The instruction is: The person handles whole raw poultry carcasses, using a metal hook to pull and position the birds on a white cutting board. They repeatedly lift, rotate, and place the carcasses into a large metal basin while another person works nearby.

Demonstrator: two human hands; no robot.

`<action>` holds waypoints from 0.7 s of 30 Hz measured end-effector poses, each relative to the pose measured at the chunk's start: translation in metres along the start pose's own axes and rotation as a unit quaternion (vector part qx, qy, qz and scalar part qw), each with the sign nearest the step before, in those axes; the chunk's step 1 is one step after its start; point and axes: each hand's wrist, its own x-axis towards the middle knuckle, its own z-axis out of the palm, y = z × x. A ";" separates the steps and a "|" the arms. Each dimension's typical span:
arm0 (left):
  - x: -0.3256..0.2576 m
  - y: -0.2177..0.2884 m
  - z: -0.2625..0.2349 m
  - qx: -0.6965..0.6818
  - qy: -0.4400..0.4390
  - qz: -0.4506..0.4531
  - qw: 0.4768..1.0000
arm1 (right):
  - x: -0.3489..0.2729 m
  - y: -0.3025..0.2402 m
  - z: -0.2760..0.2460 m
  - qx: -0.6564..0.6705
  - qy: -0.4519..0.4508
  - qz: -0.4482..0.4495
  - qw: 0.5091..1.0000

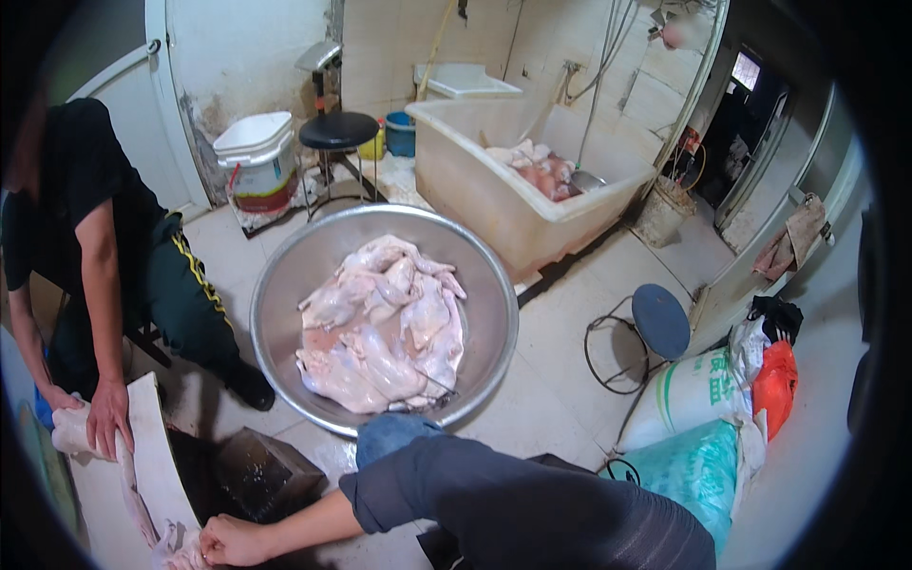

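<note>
- One grip, my right hand (231, 541), pinches pale meat (180, 551) at the near end of the white board (163, 465).
- My left hand is unseen.
- Such meat may slip; I should pinch firmly.

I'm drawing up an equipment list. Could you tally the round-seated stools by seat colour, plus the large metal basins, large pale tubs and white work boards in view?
Black-seated stool: 1
Blue-seated stool: 1
Large metal basin: 1
Large pale tub: 1
White work board: 1
Total: 5
</note>
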 end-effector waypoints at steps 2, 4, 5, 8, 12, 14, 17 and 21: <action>0.005 0.004 -0.011 0.019 -0.015 0.028 0.999 | 0.014 0.020 -0.002 -0.042 0.002 -0.020 0.999; 0.008 0.017 -0.024 0.016 -0.027 -0.030 0.999 | 0.016 0.022 -0.004 -0.075 -0.030 -0.021 0.996; 0.006 0.015 -0.026 0.019 -0.023 -0.038 0.999 | 0.016 0.017 -0.004 -0.088 -0.048 -0.021 0.995; 0.001 0.007 -0.020 -0.051 0.003 -0.201 0.978 | 0.013 0.002 -0.015 -0.137 -0.100 -0.037 0.985; -0.007 -0.005 -0.016 -0.134 0.011 -0.236 0.962 | 0.012 -0.001 -0.023 -0.095 -0.161 -0.073 0.980; -0.018 -0.053 -0.001 -0.038 0.043 0.048 0.997 | 0.011 -0.002 -0.017 -0.059 -0.164 -0.057 0.983; -0.003 -0.007 -0.013 0.067 -0.037 0.044 0.996 | 0.009 0.018 -0.011 -0.057 -0.128 -0.050 0.989; 0.001 0.013 -0.014 0.109 -0.011 -0.071 0.991 | 0.002 -0.011 -0.017 -0.143 -0.187 -0.095 0.967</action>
